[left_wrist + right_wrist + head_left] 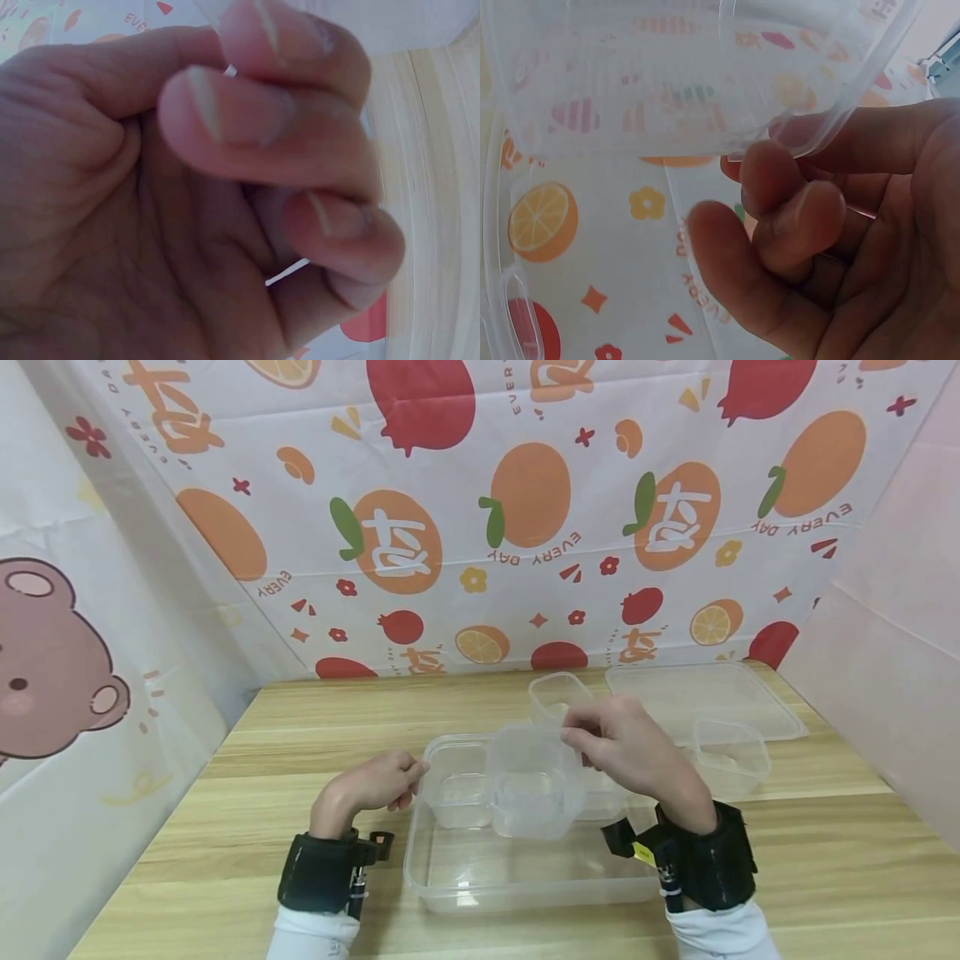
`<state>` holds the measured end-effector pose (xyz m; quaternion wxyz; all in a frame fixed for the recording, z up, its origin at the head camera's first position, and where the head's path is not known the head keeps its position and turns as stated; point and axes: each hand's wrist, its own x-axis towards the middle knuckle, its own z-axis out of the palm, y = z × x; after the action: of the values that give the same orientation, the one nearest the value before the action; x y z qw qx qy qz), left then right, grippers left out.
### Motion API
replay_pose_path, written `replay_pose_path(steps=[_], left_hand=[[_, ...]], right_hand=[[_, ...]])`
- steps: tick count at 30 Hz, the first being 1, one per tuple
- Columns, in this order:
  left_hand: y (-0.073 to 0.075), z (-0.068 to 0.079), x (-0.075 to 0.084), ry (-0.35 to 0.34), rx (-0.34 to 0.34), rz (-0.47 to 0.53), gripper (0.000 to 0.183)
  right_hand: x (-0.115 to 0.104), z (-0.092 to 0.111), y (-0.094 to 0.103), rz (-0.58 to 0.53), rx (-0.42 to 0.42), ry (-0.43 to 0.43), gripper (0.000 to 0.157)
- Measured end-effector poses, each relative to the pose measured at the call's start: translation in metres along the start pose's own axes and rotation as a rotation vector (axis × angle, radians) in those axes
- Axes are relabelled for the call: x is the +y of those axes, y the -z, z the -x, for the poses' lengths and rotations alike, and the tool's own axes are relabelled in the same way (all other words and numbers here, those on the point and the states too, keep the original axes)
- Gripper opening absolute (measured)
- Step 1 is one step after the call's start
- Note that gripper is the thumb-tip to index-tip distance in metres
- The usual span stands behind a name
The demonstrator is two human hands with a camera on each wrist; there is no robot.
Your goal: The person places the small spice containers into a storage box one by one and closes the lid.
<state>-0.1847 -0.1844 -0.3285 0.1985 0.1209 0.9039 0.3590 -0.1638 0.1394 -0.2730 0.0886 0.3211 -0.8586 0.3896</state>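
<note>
Wood-grain table [247, 827], fruit-print backdrop [528, 568] behind | left-hand grip [377, 781] — pinching clear rim [427, 787] | right-hand grip [626, 743] — pinching translucent tub [531, 789]

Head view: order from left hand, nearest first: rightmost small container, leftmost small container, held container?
From the left hand:
1. Leftmost small container: just to its right, inside the large box.
2. Held container: farther right, in the right hand.
3. Rightmost small container: far right, past the right hand.
</note>
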Motion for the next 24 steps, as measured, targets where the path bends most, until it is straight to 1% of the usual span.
replay_pose_path(steps=[6, 10, 18, 24], left_hand=[[0.001, 0.0, 0.0, -0.006, -0.005, -0.006, 0.042], [0.001, 0.0, 0.0, -0.006, -0.004, -0.006, 0.042], [0.0, -0.001, -0.001, -0.02, -0.006, -0.004, 0.042], [0.0, 0.0, -0.001, -0.026, -0.007, -0.003, 0.042]], right_hand=[[-0.007, -0.008, -0.013, 0.028, -0.02, 0.055, 0.019], [-0.009, -0.011, -0.022, 0.043, -0.031, 0.066, 0.02], [-0.008, -0.013, -0.035, 0.049, -0.08, 0.083, 0.023], [-0.006, -0.013, -0.041, 0.089, -0.077, 0.119, 0.025]])
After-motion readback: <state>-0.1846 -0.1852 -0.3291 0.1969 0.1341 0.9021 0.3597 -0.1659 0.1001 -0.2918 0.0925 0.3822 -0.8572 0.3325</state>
